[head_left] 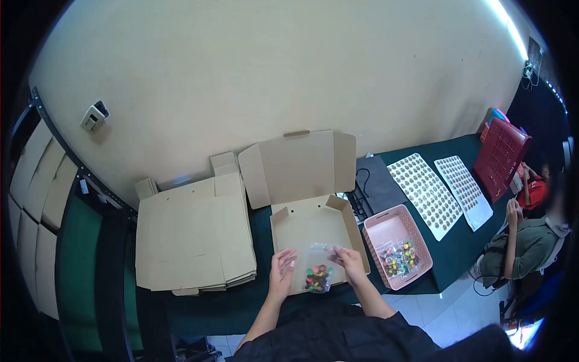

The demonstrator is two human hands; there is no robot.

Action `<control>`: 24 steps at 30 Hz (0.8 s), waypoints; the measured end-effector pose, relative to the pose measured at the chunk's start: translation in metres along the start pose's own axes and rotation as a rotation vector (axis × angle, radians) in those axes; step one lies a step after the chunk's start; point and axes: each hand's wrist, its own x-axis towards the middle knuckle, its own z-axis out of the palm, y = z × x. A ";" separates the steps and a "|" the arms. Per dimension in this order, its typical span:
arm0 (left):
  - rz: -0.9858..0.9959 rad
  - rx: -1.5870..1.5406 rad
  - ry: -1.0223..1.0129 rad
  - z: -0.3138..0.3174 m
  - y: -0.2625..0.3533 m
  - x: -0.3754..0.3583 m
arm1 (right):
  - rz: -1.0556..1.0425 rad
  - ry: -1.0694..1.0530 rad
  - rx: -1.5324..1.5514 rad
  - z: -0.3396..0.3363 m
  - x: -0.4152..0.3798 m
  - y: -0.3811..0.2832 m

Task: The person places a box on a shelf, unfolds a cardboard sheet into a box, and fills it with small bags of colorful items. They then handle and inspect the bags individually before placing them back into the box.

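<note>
A clear zip bag of colourful round pieces, red, green, yellow and brown, hangs over the open cardboard box. My right hand pinches the bag by its upper right corner. To the left of the bag, my left hand is held up with its fingers apart, holding nothing. The box lies in front of me with its lid raised toward the wall. On its right stands a pink basket holding several similar small bags.
Flat cardboard boxes are stacked on the left. Two sticker sheets lie at right, near a dark laptop and cables. A maroon crate stands at the far right end, with other people seated beyond.
</note>
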 end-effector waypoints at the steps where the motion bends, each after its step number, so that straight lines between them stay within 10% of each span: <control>1: 0.047 0.178 -0.075 -0.003 0.000 0.002 | -0.015 0.043 0.051 0.001 0.001 -0.003; 5: 0.166 0.770 -0.319 0.016 0.014 -0.003 | 0.026 0.003 0.245 0.020 -0.005 -0.001; 12: -0.029 0.428 -0.017 0.018 -0.013 -0.010 | 0.081 -0.128 0.393 0.044 -0.009 -0.003; 14: 0.027 0.269 0.075 0.007 -0.035 -0.007 | 0.053 -0.087 0.311 0.036 0.001 0.004; 16: -0.382 0.226 0.092 0.001 -0.011 -0.005 | -0.151 -0.042 -0.421 0.026 0.018 0.025; 18: -0.374 0.200 0.091 -0.005 -0.022 -0.003 | -0.205 -0.115 -0.429 0.019 0.026 0.052; 20: -0.186 0.107 0.126 -0.017 -0.054 0.001 | 0.216 -0.320 -0.321 0.027 0.021 0.053; 24: -0.135 0.470 0.084 -0.047 -0.087 0.000 | -0.034 -0.121 -0.379 0.017 0.035 0.086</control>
